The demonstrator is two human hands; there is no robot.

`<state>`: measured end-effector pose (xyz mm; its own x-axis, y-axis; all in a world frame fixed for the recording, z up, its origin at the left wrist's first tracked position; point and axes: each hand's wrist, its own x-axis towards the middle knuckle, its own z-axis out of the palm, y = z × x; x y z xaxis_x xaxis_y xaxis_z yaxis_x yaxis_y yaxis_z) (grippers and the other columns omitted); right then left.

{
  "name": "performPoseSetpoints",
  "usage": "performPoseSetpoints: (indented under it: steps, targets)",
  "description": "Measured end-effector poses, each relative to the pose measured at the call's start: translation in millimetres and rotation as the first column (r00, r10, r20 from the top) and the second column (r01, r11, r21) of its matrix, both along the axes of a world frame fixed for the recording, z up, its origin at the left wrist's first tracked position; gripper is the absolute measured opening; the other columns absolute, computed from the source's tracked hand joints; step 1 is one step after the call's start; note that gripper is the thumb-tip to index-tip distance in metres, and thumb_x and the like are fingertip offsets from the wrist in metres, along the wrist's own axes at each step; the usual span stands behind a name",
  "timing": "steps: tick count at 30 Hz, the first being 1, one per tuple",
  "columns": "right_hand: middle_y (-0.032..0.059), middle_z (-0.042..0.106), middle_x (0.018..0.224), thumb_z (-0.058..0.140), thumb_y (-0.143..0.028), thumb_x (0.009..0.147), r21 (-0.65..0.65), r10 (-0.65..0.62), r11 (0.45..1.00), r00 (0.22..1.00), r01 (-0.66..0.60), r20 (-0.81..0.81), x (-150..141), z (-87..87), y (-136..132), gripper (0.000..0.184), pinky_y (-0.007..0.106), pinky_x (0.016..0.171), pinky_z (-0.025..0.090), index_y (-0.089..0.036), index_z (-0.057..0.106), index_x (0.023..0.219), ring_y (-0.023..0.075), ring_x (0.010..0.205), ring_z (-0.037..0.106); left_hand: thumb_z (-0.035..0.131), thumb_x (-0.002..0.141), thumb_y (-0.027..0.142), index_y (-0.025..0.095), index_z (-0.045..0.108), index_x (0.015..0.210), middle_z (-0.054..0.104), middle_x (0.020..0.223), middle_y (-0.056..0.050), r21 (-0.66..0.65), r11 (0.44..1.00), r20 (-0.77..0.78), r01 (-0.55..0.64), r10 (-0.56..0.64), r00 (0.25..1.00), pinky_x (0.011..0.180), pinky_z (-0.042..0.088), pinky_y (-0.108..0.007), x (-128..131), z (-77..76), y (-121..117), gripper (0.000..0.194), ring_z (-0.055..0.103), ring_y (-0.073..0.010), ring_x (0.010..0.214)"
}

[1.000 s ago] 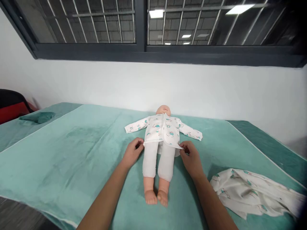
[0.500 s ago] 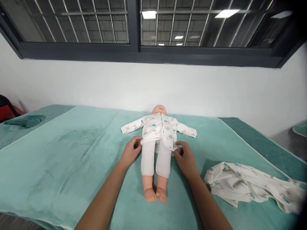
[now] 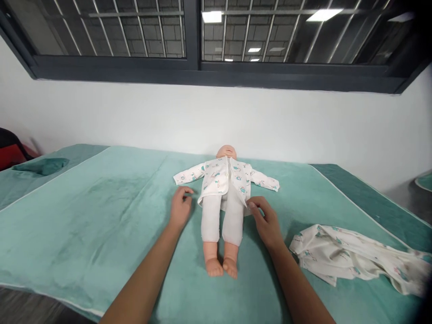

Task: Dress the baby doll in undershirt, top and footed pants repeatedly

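Note:
A baby doll (image 3: 227,151) lies on its back, feet toward me, arms spread to both sides. It wears a white printed baby jacket (image 3: 216,177) whose front panels part over its white cloth legs (image 3: 211,218). My left hand (image 3: 181,207) is just left of the jacket's lower edge, apart from it, fingers loosely bent and holding nothing. On the other side, my right hand (image 3: 266,219) pinches the lower corner of the jacket's right front panel between thumb and forefinger.
The doll rests on a green plush cover (image 3: 118,252). Crumpled printed baby clothing (image 3: 351,256) lies to the right. A white wall (image 3: 151,117) with a barred, dark-framed window rises behind. A red and black object (image 3: 11,153) sits at the far left.
My left hand has let go of the jacket's left hem and moved outward to the left. My right hand still has the right hem, now pulled to a point.

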<state>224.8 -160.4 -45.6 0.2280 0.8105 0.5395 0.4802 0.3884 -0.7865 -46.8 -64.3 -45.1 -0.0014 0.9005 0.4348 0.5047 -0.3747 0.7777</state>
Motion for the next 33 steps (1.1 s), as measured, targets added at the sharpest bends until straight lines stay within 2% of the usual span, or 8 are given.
performPoseSetpoints:
  steps: [2,4,6,9,15,20,26,33]
  targets:
    - [0.0063,0.064,0.104,0.049,-0.042,0.093,-0.075,-0.117,0.991,0.988,0.110,-0.104,6,-6.9,6,0.024,0.038,0.089,0.047,-0.022,0.063,0.099,0.0226,0.100,0.058,0.045,0.080,0.014,0.018,0.061,0.111,0.058,0.127,-0.014,0.114,0.977,-0.252,-0.179,0.203,0.946,0.100,0.043,-0.042,-6,-3.7,13,0.036,0.051,-0.0285,0.122]
    - [0.0083,0.061,0.120,0.057,-0.044,0.086,-0.174,-0.301,0.948,0.925,0.265,-0.230,18,-16.5,17,0.035,0.040,0.091,0.049,-0.023,0.058,0.115,0.0242,0.108,0.059,0.044,0.086,0.019,0.014,0.050,0.135,0.043,0.147,-0.019,0.155,0.954,-0.487,-0.255,0.299,0.821,0.108,0.035,-0.051,-14,-6.4,31,0.050,0.039,-0.0346,0.136]
    - [0.0093,0.056,0.131,0.064,-0.045,0.080,-0.267,-0.378,0.919,0.845,0.291,-0.378,34,-24.7,32,0.056,0.040,0.093,0.053,-0.026,0.048,0.130,0.0247,0.113,0.060,0.038,0.092,0.023,0.009,0.036,0.147,0.034,0.154,-0.023,0.101,0.955,-0.660,-0.279,0.274,0.700,0.113,0.028,-0.055,-22,-7.2,51,0.057,0.032,-0.0370,0.142]
    - [0.0075,0.056,0.128,0.069,-0.042,0.075,-0.276,-0.275,0.952,0.750,0.128,-0.602,56,-28.0,58,0.076,0.039,0.096,0.055,-0.028,0.035,0.142,0.0216,0.113,0.062,0.028,0.093,0.017,0.002,0.025,0.151,0.036,0.154,-0.025,-0.003,0.961,-0.779,-0.276,0.170,0.603,0.116,0.023,-0.052,-36,-3.5,81,0.060,0.030,-0.0349,0.144]
    - [0.0014,0.062,0.116,0.072,-0.027,0.069,-0.149,-0.083,0.987,0.604,-0.060,-0.793,77,-18.6,89,0.064,0.040,0.101,0.053,-0.030,0.049,0.129,0.0179,0.114,0.061,0.030,0.087,0.007,0.008,0.031,0.151,0.049,0.147,-0.019,-0.037,0.976,-0.799,-0.215,0.101,0.593,0.111,0.033,-0.043,-66,9.3,120,0.064,0.050,-0.0300,0.130]
    - [0.0019,0.054,0.138,0.067,-0.013,0.070,-0.061,-0.010,0.992,0.421,-0.108,-0.907,81,-16.9,93,0.063,0.038,0.102,0.052,-0.033,0.050,0.127,0.0163,0.125,0.055,0.030,0.088,0.007,0.008,0.030,0.152,0.046,0.149,-0.020,-0.006,0.958,-0.780,-0.288,0.175,0.601,0.114,0.030,-0.049,-74,4.2,138,0.064,0.047,-0.0313,0.134]
    - [0.0013,0.049,0.144,0.057,-0.006,0.070,-0.031,-0.019,0.999,0.278,-0.039,-0.960,86,-16.7,97,0.057,0.044,0.101,0.051,-0.031,0.051,0.121,0.0160,0.126,0.055,0.030,0.089,0.005,0.009,0.035,0.149,0.046,0.150,-0.017,-0.002,0.955,-0.768,-0.298,0.189,0.612,0.117,0.027,-0.044,-73,2.6,138,0.061,0.040,-0.0258,0.141]
    - [0.0000,0.059,0.122,0.057,-0.008,0.072,0.005,0.011,1.000,0.243,-0.025,-0.970,83,-12.7,91,0.045,0.042,0.101,0.051,-0.027,0.052,0.112,0.0136,0.119,0.057,0.026,0.090,0.007,0.006,0.036,0.147,0.045,0.150,-0.018,-0.016,0.951,-0.760,-0.310,0.189,0.621,0.118,0.025,-0.046,-74,3.3,125,0.058,0.035,-0.0253,0.144]
